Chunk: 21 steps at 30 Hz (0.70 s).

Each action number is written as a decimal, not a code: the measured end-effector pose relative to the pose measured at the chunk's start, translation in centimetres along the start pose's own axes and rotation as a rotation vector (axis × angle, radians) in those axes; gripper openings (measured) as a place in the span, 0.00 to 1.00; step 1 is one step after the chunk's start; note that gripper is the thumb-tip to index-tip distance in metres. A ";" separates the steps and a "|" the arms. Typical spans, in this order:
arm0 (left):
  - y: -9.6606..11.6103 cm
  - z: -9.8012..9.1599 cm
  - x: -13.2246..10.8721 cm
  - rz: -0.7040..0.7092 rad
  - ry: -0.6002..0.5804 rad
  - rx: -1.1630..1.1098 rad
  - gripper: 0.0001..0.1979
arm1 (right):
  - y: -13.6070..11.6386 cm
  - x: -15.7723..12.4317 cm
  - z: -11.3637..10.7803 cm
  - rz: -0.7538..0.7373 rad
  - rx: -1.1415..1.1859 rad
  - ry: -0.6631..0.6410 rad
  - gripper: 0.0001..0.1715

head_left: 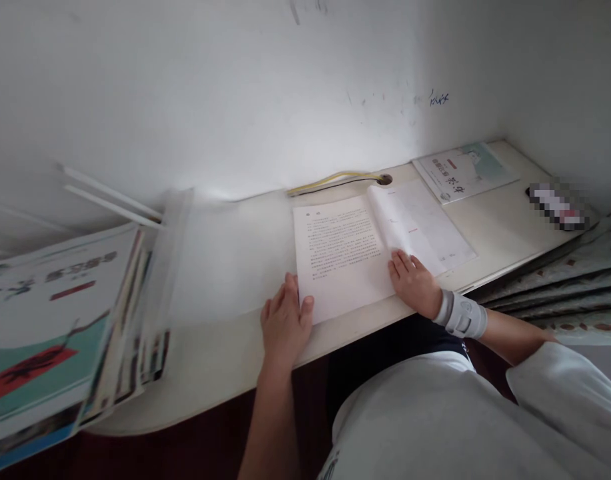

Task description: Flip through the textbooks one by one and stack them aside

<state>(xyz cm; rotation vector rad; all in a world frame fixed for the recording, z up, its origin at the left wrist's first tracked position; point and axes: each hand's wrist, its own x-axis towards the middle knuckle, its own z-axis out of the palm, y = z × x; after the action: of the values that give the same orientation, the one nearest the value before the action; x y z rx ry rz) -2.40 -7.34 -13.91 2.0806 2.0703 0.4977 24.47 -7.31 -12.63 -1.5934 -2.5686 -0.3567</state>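
An open booklet (345,247) with printed text lies on the white desk (225,267) in front of me. My left hand (284,323) rests flat at the booklet's lower left corner, fingers stretched out, thumb on the page edge. My right hand (414,283) lies flat on the lower middle of the booklet, near the fold, fingers spread. A grey band (460,315) wraps my right wrist. Neither hand grips anything.
A stack of books and magazines (60,320) fills the desk's left end. A closed white-and-teal booklet (462,170) lies at the far right. A yellow cable (335,180) runs into a desk hole by the wall. Patterned fabric (575,280) lies at the right.
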 end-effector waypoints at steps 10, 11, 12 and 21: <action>1.3 -2.9 3.0 -0.151 -0.095 -0.103 0.29 | 4.8 0.9 -3.1 -0.338 0.235 -0.334 0.36; 1.4 -3.0 3.4 -0.160 -0.105 -0.128 0.28 | 4.5 1.0 -3.1 -0.302 0.236 -0.318 0.37; 1.5 -3.1 3.8 -0.172 -0.114 -0.152 0.28 | 4.1 1.0 -3.0 -0.262 0.229 -0.294 0.37; 1.7 -4.0 6.0 -0.337 -0.281 -0.945 0.30 | 2.0 0.8 -2.8 -0.133 0.234 -0.233 0.34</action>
<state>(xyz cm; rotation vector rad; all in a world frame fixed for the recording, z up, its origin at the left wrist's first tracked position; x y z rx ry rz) -2.30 -1.86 -8.92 1.1529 1.5125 0.8464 25.84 -6.48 -9.47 -1.4632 -2.7690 0.1260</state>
